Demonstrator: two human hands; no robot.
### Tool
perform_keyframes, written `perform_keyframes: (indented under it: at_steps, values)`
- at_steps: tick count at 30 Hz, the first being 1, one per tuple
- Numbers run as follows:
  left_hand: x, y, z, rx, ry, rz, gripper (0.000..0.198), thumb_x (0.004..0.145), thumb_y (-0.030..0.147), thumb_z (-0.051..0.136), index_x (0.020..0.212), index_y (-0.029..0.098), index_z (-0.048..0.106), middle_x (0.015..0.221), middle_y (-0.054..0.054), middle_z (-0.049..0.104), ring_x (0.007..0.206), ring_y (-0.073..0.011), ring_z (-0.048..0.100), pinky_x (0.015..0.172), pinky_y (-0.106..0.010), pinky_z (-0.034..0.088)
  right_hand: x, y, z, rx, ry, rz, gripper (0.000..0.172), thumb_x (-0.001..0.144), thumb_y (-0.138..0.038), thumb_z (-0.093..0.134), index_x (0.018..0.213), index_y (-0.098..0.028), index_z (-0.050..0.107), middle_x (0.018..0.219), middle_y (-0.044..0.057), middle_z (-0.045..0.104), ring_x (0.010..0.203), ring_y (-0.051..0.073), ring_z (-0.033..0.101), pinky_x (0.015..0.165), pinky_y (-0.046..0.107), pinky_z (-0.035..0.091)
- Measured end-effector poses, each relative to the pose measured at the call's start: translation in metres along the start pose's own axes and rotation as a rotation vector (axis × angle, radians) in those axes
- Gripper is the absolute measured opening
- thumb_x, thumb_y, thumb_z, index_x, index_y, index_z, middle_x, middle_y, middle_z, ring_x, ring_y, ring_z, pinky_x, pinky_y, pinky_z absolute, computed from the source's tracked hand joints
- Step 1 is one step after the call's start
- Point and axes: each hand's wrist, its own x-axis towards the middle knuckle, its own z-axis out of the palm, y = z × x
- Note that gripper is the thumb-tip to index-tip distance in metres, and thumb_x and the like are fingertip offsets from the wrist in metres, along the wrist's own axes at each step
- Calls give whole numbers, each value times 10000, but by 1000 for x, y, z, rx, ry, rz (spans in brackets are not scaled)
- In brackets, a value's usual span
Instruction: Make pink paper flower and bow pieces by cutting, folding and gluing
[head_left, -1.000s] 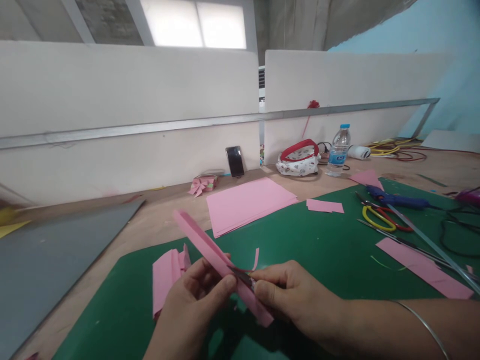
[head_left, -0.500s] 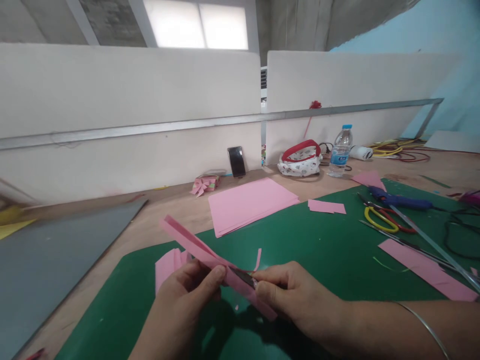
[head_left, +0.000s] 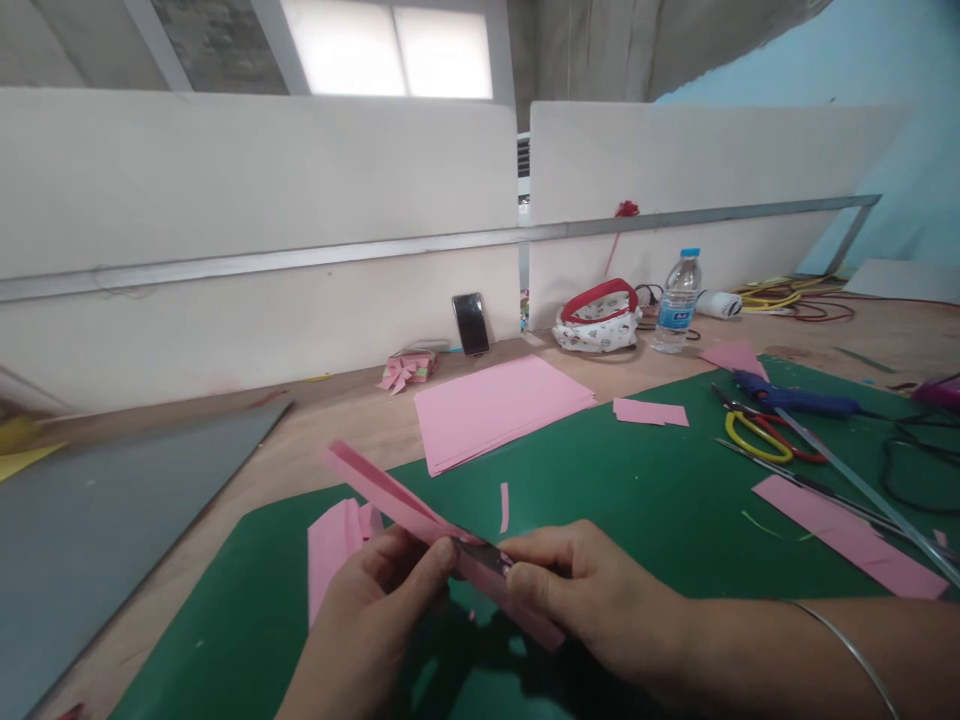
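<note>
My left hand (head_left: 394, 590) pinches a folded strip of pink paper (head_left: 390, 500) between thumb and fingers, above the green mat. The strip slants from upper left to lower right, its two layers parted at the upper end. Closed around a dark metal blade (head_left: 484, 553), my right hand (head_left: 577, 585) holds it against the strip beside my left thumb; the handle is hidden in the fingers. A narrow pink offcut (head_left: 504, 507) shows just beyond the right fingertips. Behind my left hand lie several pink paper pieces (head_left: 334, 540).
Pink sheets (head_left: 502, 405) overlap the far edge of the green mat (head_left: 247, 580). At right are scissors (head_left: 761, 438), a blue glue gun (head_left: 799, 395) and a pink strip (head_left: 847, 535). A phone (head_left: 470, 323), pouch (head_left: 598, 318) and water bottle (head_left: 678, 305) stand along the partition.
The narrow offcut, earlier touching near my right fingertips, is now apart from them. The blade has shifted slightly left along the strip, nearer my left thumb.
</note>
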Motion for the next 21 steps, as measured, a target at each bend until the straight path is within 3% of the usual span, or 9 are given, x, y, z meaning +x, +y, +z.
perform_keyframes:
  at_steps: [8, 14, 21]
  values:
    - [3, -4, 1, 8, 17, 31, 247, 662, 376, 730, 805, 177, 713, 677, -28, 707, 595, -139, 529, 565, -248, 405, 0, 1, 0, -27, 8, -34, 319, 834, -382, 541, 732, -96, 637, 587, -34, 403, 540, 74, 323, 489, 218, 235]
    - [1, -4, 2, 0, 58, 13, 222, 628, 362, 732, 729, 166, 707, 682, -45, 712, 621, -164, 563, 583, -264, 419, 2, 3, -2, -58, 15, -27, 277, 832, -322, 518, 719, -88, 613, 599, -29, 397, 544, 74, 311, 485, 217, 232]
    - [3, -7, -2, 7, -17, -50, 291, 640, 383, 736, 823, 157, 719, 735, -63, 720, 668, -186, 569, 638, -303, 427, 2, 1, -3, -125, 43, -24, 264, 832, -298, 496, 753, -95, 646, 658, -4, 446, 584, 91, 363, 518, 226, 279]
